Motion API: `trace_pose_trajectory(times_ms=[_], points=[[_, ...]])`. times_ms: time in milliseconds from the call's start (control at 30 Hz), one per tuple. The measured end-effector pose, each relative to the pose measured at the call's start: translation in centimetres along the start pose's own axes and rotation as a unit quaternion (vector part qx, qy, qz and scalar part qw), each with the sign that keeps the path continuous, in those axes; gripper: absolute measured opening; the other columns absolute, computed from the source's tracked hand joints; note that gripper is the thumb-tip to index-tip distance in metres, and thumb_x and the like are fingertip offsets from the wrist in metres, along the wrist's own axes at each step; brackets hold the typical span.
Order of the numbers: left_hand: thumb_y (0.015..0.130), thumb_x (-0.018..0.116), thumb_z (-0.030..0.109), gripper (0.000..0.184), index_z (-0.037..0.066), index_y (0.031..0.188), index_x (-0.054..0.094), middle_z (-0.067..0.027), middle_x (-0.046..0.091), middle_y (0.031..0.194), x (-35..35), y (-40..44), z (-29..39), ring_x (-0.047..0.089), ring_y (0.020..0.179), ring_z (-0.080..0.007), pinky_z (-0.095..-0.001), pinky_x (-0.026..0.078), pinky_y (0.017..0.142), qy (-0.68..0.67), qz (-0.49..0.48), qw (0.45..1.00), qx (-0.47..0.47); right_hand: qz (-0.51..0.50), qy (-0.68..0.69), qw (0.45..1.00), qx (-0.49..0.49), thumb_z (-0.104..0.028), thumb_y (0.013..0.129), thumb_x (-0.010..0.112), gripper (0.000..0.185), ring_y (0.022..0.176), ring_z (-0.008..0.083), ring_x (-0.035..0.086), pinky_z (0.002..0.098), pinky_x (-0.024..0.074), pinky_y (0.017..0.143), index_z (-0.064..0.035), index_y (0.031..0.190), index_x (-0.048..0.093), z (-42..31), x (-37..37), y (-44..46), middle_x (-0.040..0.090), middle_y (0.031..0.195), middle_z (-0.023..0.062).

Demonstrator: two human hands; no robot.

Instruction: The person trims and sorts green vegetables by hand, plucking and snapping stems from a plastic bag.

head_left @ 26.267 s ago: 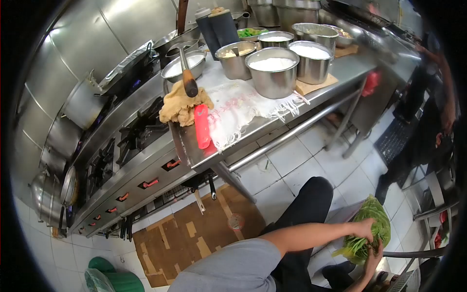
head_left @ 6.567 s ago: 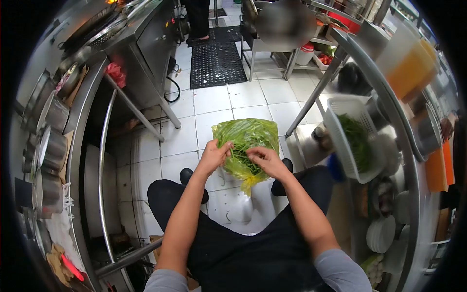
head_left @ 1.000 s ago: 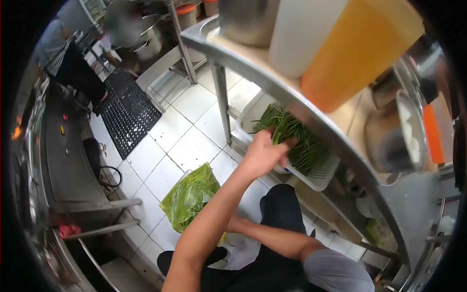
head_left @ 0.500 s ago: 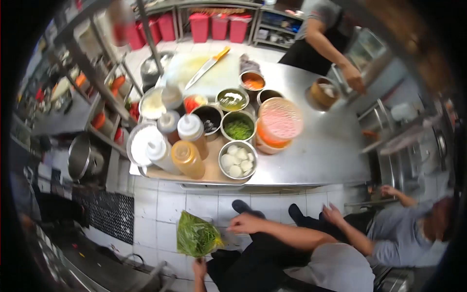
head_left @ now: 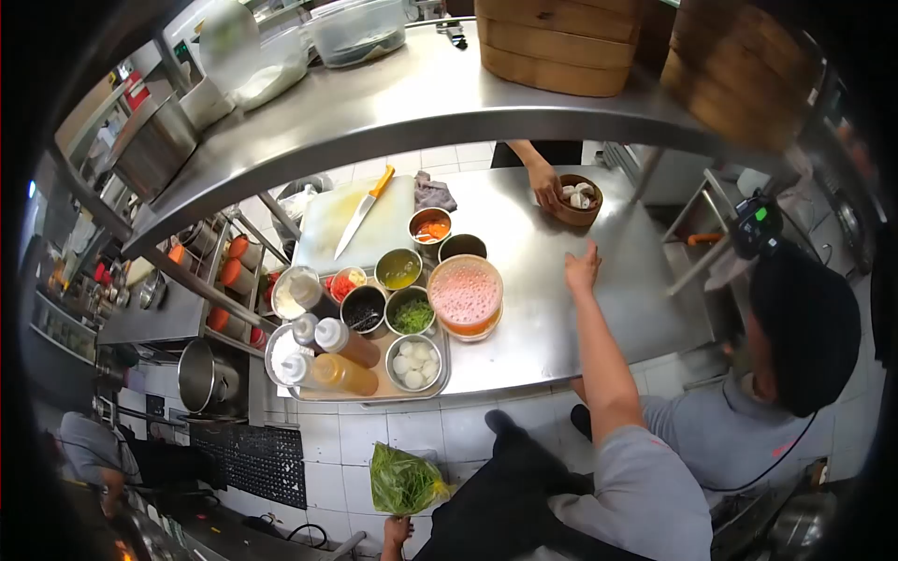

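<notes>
My left hand (head_left: 398, 530) is low in the view, closed around the bottom of a clear plastic bag of leafy greens (head_left: 402, 479). The bag hangs over the tiled floor in front of the table. My right arm stretches forward over the steel table (head_left: 533, 348). At its end my right hand (head_left: 582, 269) holds nothing, with at least one finger stretched out. Just beyond the fingertips and apart from them is a small round bamboo steamer (head_left: 577, 218) holding pale pieces of food. A co-worker's hand (head_left: 545, 190) touches its left side.
Left on the table are a tray with squeeze bottles (head_left: 346, 376), several metal tubs, a tub of white pieces (head_left: 412, 363) and a pink-topped container (head_left: 466, 292). A knife (head_left: 360, 220) lies on a cutting board. An overhead shelf (head_left: 374, 112) crosses above. A capped co-worker (head_left: 795, 327) stands at right.
My right hand has moved from beside the bag out over the table toward the steamer. The co-worker's hand has come to the steamer. My view has tilted up, showing the shelf.
</notes>
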State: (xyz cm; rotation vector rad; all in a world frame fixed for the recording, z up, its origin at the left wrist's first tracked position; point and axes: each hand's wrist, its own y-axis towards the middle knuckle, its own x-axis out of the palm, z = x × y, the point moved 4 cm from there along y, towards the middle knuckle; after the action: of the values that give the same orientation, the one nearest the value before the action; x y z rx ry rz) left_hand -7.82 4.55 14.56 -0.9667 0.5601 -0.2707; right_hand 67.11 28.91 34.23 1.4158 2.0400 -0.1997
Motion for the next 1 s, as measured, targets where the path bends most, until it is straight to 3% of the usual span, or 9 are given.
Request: trace_pose_trajectory(times_ms=[67,167,300,367,467,567,600,800,1000], points=[[0.093,0.061,0.022,0.027,-0.004,0.103,0.061,-0.0115,0.066,0.074,2.2,1.1,5.4,0.066,0.062,-0.0206,-0.0325,0.053,0.053,-0.027,-0.019,0.997,0.065,0.048,-0.013,0.998,0.028,-0.013,0.077,0.069,0.081,0.132,0.0428,0.036,0.0497,0.0354,0.106,-0.0159,0.147,0.028,-0.5,1.5,1.6,0.027,0.148,0.0263],[0.093,0.062,0.021,0.026,-0.004,0.103,0.063,-0.0116,0.068,0.077,5.5,-3.5,16.3,0.068,0.073,-0.0200,-0.0340,0.054,0.062,-0.089,-0.025,0.990,0.109,0.075,-0.065,0.995,0.018,-0.011,0.072,0.073,0.096,0.130,0.0490,0.036,0.0505,0.0371,0.106,-0.0227,0.151,0.020,-1.5,1.6,4.3,0.015,0.151,0.0302],[0.094,0.062,0.022,0.025,-0.002,0.102,0.065,-0.0116,0.069,0.080,8.6,-4.8,18.6,0.067,0.077,-0.0188,-0.0332,0.053,0.067,-0.151,-0.061,0.981,0.106,0.018,-0.134,0.991,0.020,-0.011,0.071,0.074,0.099,0.131,0.0531,0.035,0.0491,0.0435,0.103,-0.0276,0.152,0.019,-2.0,2.1,8.0,0.016,0.150,0.0335],[0.095,0.059,0.019,0.025,-0.002,0.108,0.065,-0.0133,0.070,0.092,8.5,-4.6,17.7,0.065,0.084,-0.0185,-0.0330,0.052,0.074,0.056,-0.061,0.979,0.187,-0.014,-0.149,0.988,0.042,-0.014,0.071,0.076,0.095,0.129,0.0527,0.039,0.0488,0.0456,0.101,-0.0245,0.150,0.025,-0.9,2.9,9.9,0.014,0.150,0.0368],[0.093,0.062,0.020,0.025,-0.001,0.106,0.067,-0.0125,0.070,0.088,6.8,-5.2,15.6,0.065,0.078,-0.0190,-0.0324,0.050,0.073,0.078,-0.035,0.990,0.111,-0.054,-0.185,0.980,0.043,-0.019,0.073,0.080,0.061,0.114,0.0438,0.052,0.0478,0.0456,0.096,-0.0126,0.128,0.054,0.8,3.9,9.3,0.050,0.124,0.0282],[0.092,0.063,0.021,0.024,-0.001,0.100,0.068,-0.0118,0.070,0.083,4.5,-3.9,13.7,0.065,0.073,-0.0185,-0.0315,0.050,0.066,0.025,-0.032,0.994,0.099,-0.025,-0.163,0.986,-0.020,-0.020,0.077,0.076,0.060,0.111,0.0501,0.055,0.0500,0.0481,0.094,-0.0151,0.131,0.051,3.0,3.2,6.1,0.038,0.133,0.0386],[0.092,0.062,0.021,0.023,-0.001,0.100,0.068,-0.0113,0.070,0.083,3.7,-3.3,13.4,0.065,0.072,-0.0178,-0.0313,0.051,0.064,0.014,-0.051,0.996,0.075,-0.014,-0.174,0.985,-0.012,-0.022,0.077,0.075,0.046,0.105,0.0427,0.057,0.0482,0.0481,0.090,-0.0125,0.119,0.058,2.4,2.0,4.2,0.053,0.114,0.0268],[0.093,0.059,0.017,0.021,-0.001,0.099,0.067,-0.0104,0.067,0.075,-0.6,2.2,13.8,0.064,0.061,-0.0164,-0.0308,0.052,0.055,0.069,-0.126,0.970,0.198,-0.059,-0.203,0.977,0.038,-0.028,0.080,0.072,0.035,0.099,0.0404,0.060,0.0483,0.0514,0.084,-0.0142,0.110,0.061,-0.2,-4.0,-8.3,0.055,0.113,0.0191],[0.093,0.059,0.015,0.019,0.001,0.101,0.066,-0.0112,0.069,0.082,-1.8,4.1,22.1,0.065,0.069,-0.0157,-0.0304,0.052,0.059,0.204,-0.206,0.918,0.270,-0.103,-0.163,0.981,0.011,-0.024,0.076,0.075,0.030,0.094,0.0380,0.062,0.0484,0.0518,0.080,-0.0125,0.101,0.064,-1.5,-9.9,-22.1,0.054,0.109,0.0156]])
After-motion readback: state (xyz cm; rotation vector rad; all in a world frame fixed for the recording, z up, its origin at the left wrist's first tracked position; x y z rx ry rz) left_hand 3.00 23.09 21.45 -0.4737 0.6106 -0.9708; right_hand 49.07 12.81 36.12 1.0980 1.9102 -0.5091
